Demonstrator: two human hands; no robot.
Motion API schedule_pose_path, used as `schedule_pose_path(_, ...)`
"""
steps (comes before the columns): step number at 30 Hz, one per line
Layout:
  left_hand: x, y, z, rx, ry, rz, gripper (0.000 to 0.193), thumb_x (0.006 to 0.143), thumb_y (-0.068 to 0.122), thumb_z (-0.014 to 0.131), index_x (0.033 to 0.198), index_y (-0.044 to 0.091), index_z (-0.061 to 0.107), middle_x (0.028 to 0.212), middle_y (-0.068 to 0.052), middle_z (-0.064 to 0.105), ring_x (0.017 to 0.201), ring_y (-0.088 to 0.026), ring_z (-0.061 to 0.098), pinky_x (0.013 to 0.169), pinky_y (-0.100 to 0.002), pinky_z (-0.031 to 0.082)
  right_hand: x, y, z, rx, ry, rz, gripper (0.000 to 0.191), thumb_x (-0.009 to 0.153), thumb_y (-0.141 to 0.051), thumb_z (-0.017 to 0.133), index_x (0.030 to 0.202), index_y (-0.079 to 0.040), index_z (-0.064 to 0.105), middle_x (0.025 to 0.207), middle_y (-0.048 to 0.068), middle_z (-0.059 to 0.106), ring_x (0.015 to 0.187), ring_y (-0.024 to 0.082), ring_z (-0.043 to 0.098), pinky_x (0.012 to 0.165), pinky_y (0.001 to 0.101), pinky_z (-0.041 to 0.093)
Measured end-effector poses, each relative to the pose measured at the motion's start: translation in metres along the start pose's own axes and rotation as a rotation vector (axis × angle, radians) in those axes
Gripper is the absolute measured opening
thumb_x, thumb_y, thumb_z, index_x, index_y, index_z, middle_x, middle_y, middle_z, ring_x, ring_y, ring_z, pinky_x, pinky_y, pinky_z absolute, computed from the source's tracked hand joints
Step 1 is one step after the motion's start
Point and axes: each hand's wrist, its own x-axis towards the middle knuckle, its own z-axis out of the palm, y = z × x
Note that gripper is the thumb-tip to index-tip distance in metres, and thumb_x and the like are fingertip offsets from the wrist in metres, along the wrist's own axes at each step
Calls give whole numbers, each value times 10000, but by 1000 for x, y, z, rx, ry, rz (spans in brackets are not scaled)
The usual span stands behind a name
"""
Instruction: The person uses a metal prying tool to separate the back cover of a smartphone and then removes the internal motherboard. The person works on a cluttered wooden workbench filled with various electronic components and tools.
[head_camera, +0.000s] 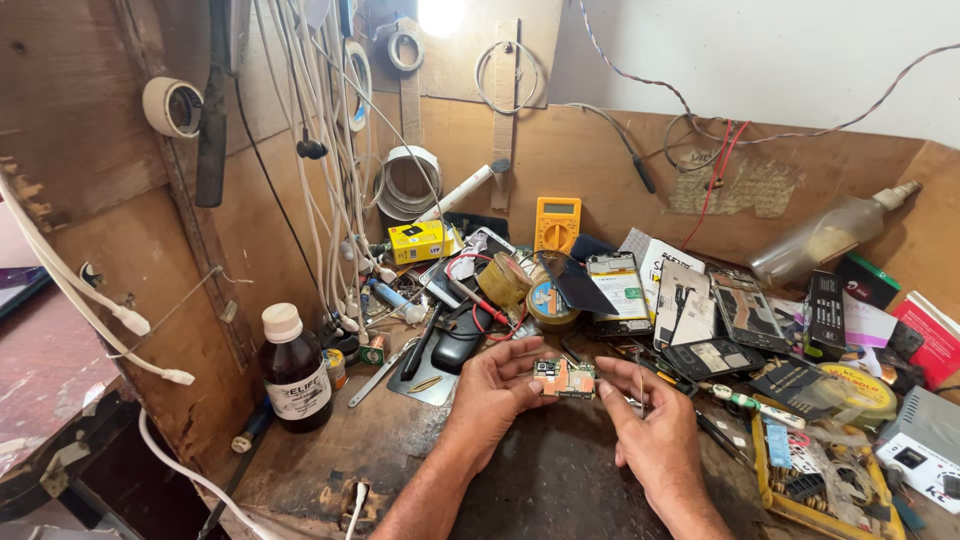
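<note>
Workbench (560, 480): bare dark patch at 6 o'clock between the forearms, clutter packed from 9 through 3 o'clock, brown bottle (296, 372) at 9. Left hand (492, 385) pinches the circuit board (566, 378) by its left edge, just above centre. Right hand (650, 425) touches the board's right edge and grips thin tweezers (640, 388) upright.

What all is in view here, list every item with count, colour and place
circuit board: one, orange-tan, centre, between both hands
tweezers: one, thin metal, right hand
multimeter: one, yellow, against back wall
bottle: one, dark brown, white cap, left of bench
clear bottle: one, tilted at right wall
tape rolls: two, yellowish, behind board
yellow box: one, back left
white cables: many, hanging left
left hand: holds board
right hand: pinches tweezers
</note>
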Motion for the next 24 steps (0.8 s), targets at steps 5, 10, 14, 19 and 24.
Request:
schedule_pose_path(5, -1, 3, 1, 60, 3, -14, 573, 851, -145, 561, 1405, 2, 562, 1290, -118, 726, 1100, -173, 721, 865, -289, 612, -1, 1, 0, -23, -12, 43, 323, 960, -213, 682, 1246, -81, 755, 772, 148, 705, 355, 85, 433, 351, 259, 357)
schedule_pose_path(10, -4, 8, 3, 100, -8, -15, 586, 865, -154, 502, 1422, 19, 559, 1309, -95, 724, 1131, -145, 706, 888, -287, 579, -1, -2, 1, -5, -39, 53, 336, 903, -203, 750, 1210, -68, 730, 794, 52, 791, 353, 81, 392, 341, 263, 332)
schedule_pose_path(14, -6, 12, 4, 80, -23, -35, 616, 850, -166, 493, 1433, 27, 541, 1316, -98, 711, 1141, -149, 700, 900, -285, 582, -1, -3, 1, 5, -33, 65, 333, 894, -180, 742, 1203, -58, 726, 844, 72, 799, 356, 82, 397, 342, 261, 331)
schedule_pose_path(19, -6, 13, 6, 80, -19, -47, 632, 841, -168, 494, 1442, 24, 526, 1319, -123, 706, 1133, -167, 703, 898, -283, 586, -1, -1, 0, 26, -46, 37, 351, 897, -149, 727, 1232, -46, 722, 903, 130, 791, 373, 68, 406, 343, 251, 334)
schedule_pose_path(24, -6, 10, 6, 59, -15, -35, 573, 880, -136, 516, 1435, 5, 524, 1291, -130, 709, 1124, -161, 705, 908, -285, 585, 1, 1, -1, 8, -44, 27, 375, 898, -169, 756, 1249, -53, 698, 954, 81, 822, 368, 67, 426, 336, 249, 350)
